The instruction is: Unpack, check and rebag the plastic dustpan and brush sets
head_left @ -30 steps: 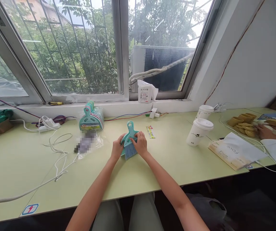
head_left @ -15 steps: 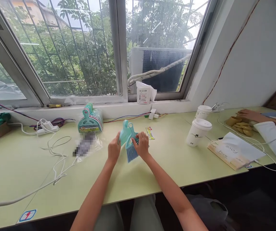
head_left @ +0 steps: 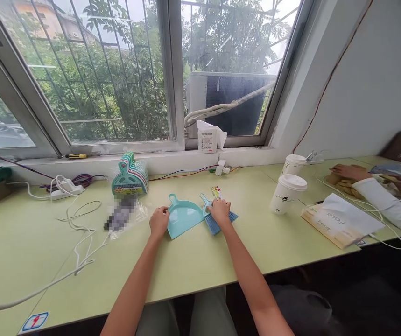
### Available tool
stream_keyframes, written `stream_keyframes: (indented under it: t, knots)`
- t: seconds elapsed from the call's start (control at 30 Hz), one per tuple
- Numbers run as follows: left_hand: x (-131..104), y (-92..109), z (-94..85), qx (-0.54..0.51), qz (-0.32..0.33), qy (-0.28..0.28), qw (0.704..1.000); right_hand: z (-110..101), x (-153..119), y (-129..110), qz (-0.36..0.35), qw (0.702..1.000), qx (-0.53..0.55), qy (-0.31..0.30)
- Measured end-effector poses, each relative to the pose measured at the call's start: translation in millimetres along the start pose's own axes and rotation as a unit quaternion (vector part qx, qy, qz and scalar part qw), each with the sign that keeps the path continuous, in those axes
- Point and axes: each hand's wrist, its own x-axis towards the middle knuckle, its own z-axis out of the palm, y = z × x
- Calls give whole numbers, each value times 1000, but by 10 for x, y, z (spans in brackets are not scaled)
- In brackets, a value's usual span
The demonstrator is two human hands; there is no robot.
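A light teal dustpan (head_left: 185, 218) lies on the table, its looped handle pointing toward the window. My left hand (head_left: 159, 221) grips its left edge between thumb and fingers. Just right of the pan, a small hand brush (head_left: 213, 226) with blue bristles and a teal handle points its bristles toward me. My right hand (head_left: 220, 211) is closed over the brush head and hides part of it. Behind the brush lies a yellow printed label card (head_left: 216, 192), partly covered by my fingers.
At the back left stands a stack of dustpan sets (head_left: 130, 175), with clear plastic wrap (head_left: 135, 214) before it. White cables (head_left: 77, 252) run across the left. Two paper cups (head_left: 287, 193) and a tissue pack (head_left: 342, 219) are on the right. A co-worker's hand (head_left: 350, 171) works at far right.
The brush and dustpan, held up together before, are now apart. The pan has come down flat at left, and my right hand has carried the brush to the right.
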Motion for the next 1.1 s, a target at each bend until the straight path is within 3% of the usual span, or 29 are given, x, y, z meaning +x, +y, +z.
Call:
stream_keyframes:
  t: [0.57, 0.8, 0.9, 1.03, 1.1]
  knots:
    - [49, -67, 38, -13, 29, -6, 999, -128, 36, 42, 23, 997, 39, -54]
    - [13, -17, 60, 35, 63, -26, 997, -94, -77, -195, -45, 997, 65, -2]
    - [-54, 55, 83, 37, 101, -60, 992, -26, -153, -336, -75, 993, 95, -11]
    - [-147, 159, 138, 19, 206, -131, 970, 81, -206, -437, -111, 985, 128, -15]
    - [-165, 181, 156, 33, 259, -128, 957, 112, -203, -439, -126, 982, 142, -18]
